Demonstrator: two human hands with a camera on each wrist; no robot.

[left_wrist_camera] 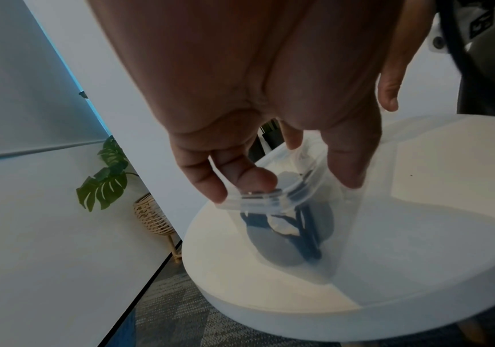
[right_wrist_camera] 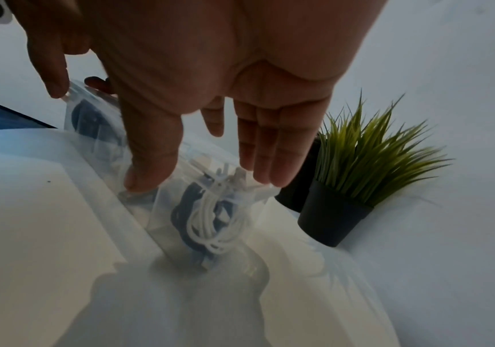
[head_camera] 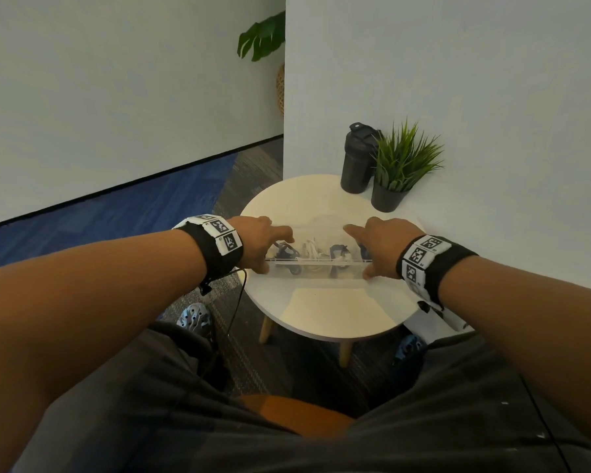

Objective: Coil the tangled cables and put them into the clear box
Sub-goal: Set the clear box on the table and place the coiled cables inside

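Observation:
A clear box (head_camera: 318,263) stands in the middle of a round white table (head_camera: 325,312). Inside it lie a coiled white cable (head_camera: 309,250) (right_wrist_camera: 210,225) and coiled black cables (head_camera: 338,252) (left_wrist_camera: 308,237) (right_wrist_camera: 185,206). My left hand (head_camera: 270,247) (left_wrist_camera: 287,185) grips the box's left end (left_wrist_camera: 270,202), fingers curled over the rim and thumb on the near side. My right hand (head_camera: 359,252) (right_wrist_camera: 203,182) spans the right end of the box (right_wrist_camera: 163,218), thumb on the near rim and straight fingers reaching the far rim. Whether a lid is on, I cannot tell.
A black shaker bottle (head_camera: 357,162) and a potted grass plant (head_camera: 400,169) (right_wrist_camera: 359,164) stand at the table's far right, against the wall. My knees and shoes are under the table's near edge. A large leafy plant (left_wrist_camera: 103,180) in a wicker stand is behind the wall corner.

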